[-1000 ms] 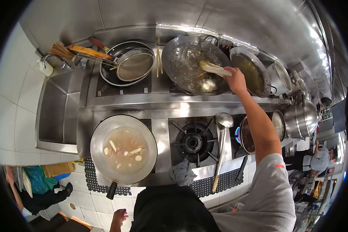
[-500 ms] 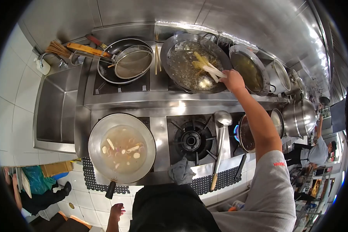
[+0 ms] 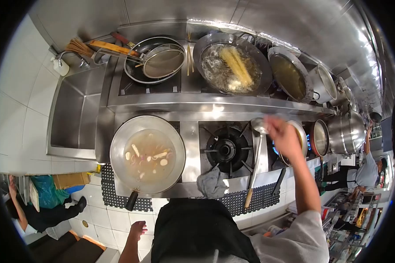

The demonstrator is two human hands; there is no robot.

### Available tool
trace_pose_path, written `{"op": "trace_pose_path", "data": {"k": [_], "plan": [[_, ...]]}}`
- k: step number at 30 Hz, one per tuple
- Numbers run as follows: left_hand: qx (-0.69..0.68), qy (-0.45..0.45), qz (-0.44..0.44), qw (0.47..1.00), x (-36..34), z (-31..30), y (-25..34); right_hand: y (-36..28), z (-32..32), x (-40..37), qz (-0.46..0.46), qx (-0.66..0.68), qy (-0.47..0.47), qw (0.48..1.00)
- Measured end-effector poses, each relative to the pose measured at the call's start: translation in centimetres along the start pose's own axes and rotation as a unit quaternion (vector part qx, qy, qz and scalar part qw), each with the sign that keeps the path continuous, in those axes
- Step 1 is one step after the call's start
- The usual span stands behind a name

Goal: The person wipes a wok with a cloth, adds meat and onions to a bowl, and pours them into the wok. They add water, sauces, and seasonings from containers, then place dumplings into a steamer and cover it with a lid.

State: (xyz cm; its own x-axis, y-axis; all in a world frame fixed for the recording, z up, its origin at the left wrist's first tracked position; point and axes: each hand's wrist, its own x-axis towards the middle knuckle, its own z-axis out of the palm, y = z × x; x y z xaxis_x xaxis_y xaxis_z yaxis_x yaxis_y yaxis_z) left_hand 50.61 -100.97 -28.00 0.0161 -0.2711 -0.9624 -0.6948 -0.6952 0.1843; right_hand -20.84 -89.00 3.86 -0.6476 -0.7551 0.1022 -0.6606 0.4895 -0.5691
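My right hand (image 3: 283, 136), smeared by motion, is above the front stove between the ladle (image 3: 260, 126) and a pan (image 3: 299, 142) on a lit burner. Its fingers cannot be made out. Long, pale yellow strips (image 3: 236, 65) lie in bubbling liquid in the dark wok (image 3: 264, 74) at the back. Low on the left, my left hand (image 3: 138, 229) hangs in the air with loosely curled fingers and nothing visible in it. Nearest to it is the black handle (image 3: 131, 200) of a wide pan (image 3: 118, 153), which holds cloudy broth with pale pieces.
A grey cloth (image 3: 212, 183) lies at the stove's front edge, beside an unlit burner (image 3: 226, 150). A strainer (image 3: 164, 63) rests over a black pan at the back left, near the sink (image 3: 77, 114). Other people stand at far left and far right.
My right hand has let go of the pale strips and moved from the back wok toward the front stove. The strips now lie in the liquid. The view has shifted slightly.
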Motion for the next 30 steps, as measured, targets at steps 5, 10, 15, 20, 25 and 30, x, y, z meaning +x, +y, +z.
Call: {"op": "trace_pose_path", "data": {"k": [5, 10, 15, 20, 25, 30], "plan": [[0.038, -0.001, 0.023, 0.999, 1.8, -0.1, 0.1, -1.7, 4.9, -17.7, 0.140, 0.013, -0.414, 0.899], [0.066, -0.010, 0.076, 0.995, 3.8, 0.4, 0.1, 6.6, 13.0, -39.6, 0.239, -0.100, -0.470, 0.844], [0.171, -0.084, 0.083, 0.978, -0.5, 3.0, 2.1, 19.2, 19.3, -65.2, 0.435, 0.123, -0.212, 0.867], [0.185, -0.158, 0.142, 0.959, 3.8, 7.7, -0.5, 21.9, 24.0, -82.0, 0.435, 0.020, -0.326, 0.839], [0.262, -0.190, 0.297, 0.898, -1.8, 12.1, 2.1, 14.5, 21.7, -83.3, 0.533, 0.140, -0.243, 0.798], [0.448, -0.207, 0.393, 0.776, -4.1, 17.9, 6.2, 16.5, 23.1, -82.4, 0.564, 0.285, -0.170, 0.756]]}}
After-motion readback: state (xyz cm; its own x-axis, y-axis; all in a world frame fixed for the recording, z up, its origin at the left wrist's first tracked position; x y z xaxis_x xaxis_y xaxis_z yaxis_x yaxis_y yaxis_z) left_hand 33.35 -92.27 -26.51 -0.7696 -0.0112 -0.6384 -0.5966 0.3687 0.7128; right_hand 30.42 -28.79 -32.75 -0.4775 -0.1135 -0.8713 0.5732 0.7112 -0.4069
